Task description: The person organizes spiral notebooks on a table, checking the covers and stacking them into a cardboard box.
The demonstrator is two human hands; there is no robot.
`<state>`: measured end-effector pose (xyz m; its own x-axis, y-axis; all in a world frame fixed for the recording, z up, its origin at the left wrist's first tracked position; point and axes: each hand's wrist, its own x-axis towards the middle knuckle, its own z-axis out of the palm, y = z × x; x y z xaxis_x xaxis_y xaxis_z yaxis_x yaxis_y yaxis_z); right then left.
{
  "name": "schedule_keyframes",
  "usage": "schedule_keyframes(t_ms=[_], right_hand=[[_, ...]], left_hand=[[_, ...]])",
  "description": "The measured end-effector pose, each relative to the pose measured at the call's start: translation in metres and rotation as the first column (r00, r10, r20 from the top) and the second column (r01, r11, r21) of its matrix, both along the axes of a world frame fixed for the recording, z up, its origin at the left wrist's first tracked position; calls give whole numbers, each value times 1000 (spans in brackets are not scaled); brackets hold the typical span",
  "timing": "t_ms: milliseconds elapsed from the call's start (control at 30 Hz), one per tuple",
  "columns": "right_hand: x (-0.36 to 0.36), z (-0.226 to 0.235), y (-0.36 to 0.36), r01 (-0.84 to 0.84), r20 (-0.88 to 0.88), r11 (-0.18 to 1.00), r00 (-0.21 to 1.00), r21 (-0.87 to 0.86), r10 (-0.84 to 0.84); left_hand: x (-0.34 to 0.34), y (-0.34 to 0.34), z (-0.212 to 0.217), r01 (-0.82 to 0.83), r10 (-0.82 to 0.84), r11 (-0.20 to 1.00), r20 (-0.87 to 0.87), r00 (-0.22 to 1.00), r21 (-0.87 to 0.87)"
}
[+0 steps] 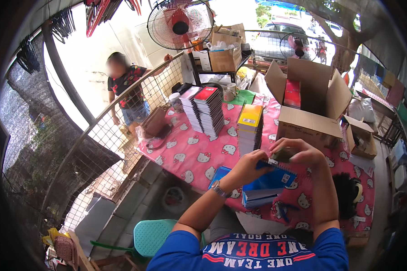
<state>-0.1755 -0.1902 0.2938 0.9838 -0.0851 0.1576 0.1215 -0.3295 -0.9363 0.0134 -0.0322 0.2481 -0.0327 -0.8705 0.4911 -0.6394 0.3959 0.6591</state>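
A stack of blue spiral notebooks (260, 186) lies at the table's near edge, right in front of me. My left hand (252, 165), with a watch at its wrist, is over the top notebook with its fingers curled together; what they pinch is hidden. Just right of it, my right hand (306, 152) curls around a small greenish-brown thing (282, 154) whose kind I cannot make out. Beyond my hands rises a tall stack of yellow-covered notebooks (250, 124). Farther left stand two more stacks, one topped by a red notebook (206, 93).
An open cardboard box (308, 126) holding red notebooks stands at the far right, with a smaller box (360, 137) beside it. A pink patterned cloth (199, 156) covers the table. A fan (181, 27) stands behind. Beyond the mesh fence is a person (130, 86). A teal stool (153, 237) sits lower left.
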Motion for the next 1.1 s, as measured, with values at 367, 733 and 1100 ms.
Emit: schedule_keyframes(t_ms=[367,733,1100], right_hand=[[-116,-282,-50,569,-165,384,399,-727,-902],[-134,-294,149,508,7,253,454,-824,-891],[-73,-133,128,916,291,398,370,42,-882]], left_hand=[[-15,5,-7,-165,195,979,-315,929,121],[-9,12,-26,-184,291,953,-554,780,242],[-14,19,-31,-210,255,967,-592,764,146]])
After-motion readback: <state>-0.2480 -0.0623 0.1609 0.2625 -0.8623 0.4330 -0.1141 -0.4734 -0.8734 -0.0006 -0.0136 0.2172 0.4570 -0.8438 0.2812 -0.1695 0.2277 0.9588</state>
